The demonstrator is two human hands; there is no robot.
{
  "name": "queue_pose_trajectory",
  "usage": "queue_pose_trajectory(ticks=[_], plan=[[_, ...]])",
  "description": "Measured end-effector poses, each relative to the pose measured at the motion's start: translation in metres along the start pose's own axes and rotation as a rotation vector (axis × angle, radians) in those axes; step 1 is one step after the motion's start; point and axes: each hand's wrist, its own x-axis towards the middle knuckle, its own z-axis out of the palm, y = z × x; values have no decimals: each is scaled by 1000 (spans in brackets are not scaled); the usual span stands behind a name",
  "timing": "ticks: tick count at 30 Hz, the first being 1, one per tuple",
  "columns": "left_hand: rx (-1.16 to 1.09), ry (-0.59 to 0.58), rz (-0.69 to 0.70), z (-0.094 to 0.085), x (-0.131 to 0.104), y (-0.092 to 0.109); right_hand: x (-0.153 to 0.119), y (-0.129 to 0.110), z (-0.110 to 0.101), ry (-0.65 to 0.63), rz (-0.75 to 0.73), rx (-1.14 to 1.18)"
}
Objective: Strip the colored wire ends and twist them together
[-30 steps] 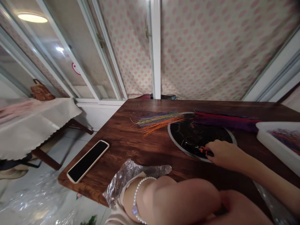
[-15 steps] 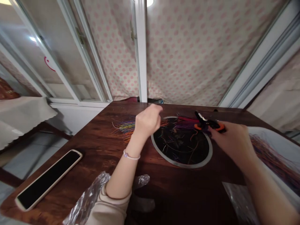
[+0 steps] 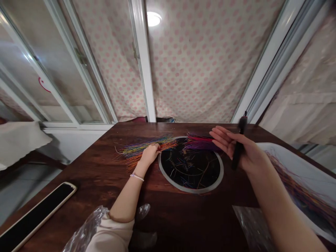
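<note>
My left hand (image 3: 150, 154) is closed at the near side of a bundle of thin orange, yellow and blue wires (image 3: 131, 150), its fingertips on the orange strands by the tray's left rim. My right hand (image 3: 236, 147) is raised at the right, fingers stretched out and palm showing. Black wire strippers (image 3: 238, 150) stand upright in it, held by the thumb against the palm. A round black tray with a grey rim (image 3: 222, 171) carries loose wire clippings. Red and purple wires (image 3: 199, 142) lie across its far edge, close to my right fingertips.
A white bin (image 3: 267, 147) holding many coloured wires stands at the right. A phone (image 3: 39, 213) lies near the table's left edge. Clear plastic bags (image 3: 86, 224) lie at the front left, with another plastic sheet (image 3: 252, 224) at the front right. Curtained windows rise behind.
My left hand has lowered onto the orange wires. My right hand has lifted off the red and purple wires, its fingers straightened and the wire strippers turned upright. The view has shifted slightly.
</note>
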Motion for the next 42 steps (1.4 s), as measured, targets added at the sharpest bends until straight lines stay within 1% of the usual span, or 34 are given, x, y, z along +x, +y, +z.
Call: queue_pose_trajectory(ticks=[3,4,7,9,12,15,18,20,24,28,32,35,37,39,41,42], plan=[[-33,-6,-46,0,0,1,-1,-6,-5,6,39,226],[-52,-4,-57,-1,0,1,-1,-6,-8,13,40,268],[-134,28,-78,-4,0,2,2,-6,-20,27,25,249],[-212,73,-83,-12,0,4,3,-5,-24,9,8,209],[-370,160,-65,-31,-1,10,2,-4,-22,-6,-30,184],[-580,220,-12,-57,-9,21,-3,-5,-17,3,-69,201],[-803,207,52,-83,-23,35,-10,-9,-17,-51,-117,218],[-927,193,92,-96,-33,44,-15,-12,-19,-93,-175,220],[-1070,174,140,-112,-50,64,-28,-18,-18,-113,-276,212],[-1084,214,169,-119,-59,79,-37,-21,-19,-152,-330,195],[-1012,345,206,-121,-68,92,-44,-27,-21,-118,-361,133],[-940,432,221,-121,-79,104,-49,-30,-18,-103,-360,139],[-908,444,248,-121,-88,114,-52,-28,-13,-124,-397,158],[-874,454,302,-121,-98,125,-54,-22,-7,-146,-452,150],[-857,489,350,-122,-107,134,-55,-14,-3,-136,-523,76],[-855,506,372,-122,-111,137,-55,-9,-2,-121,-560,1]])
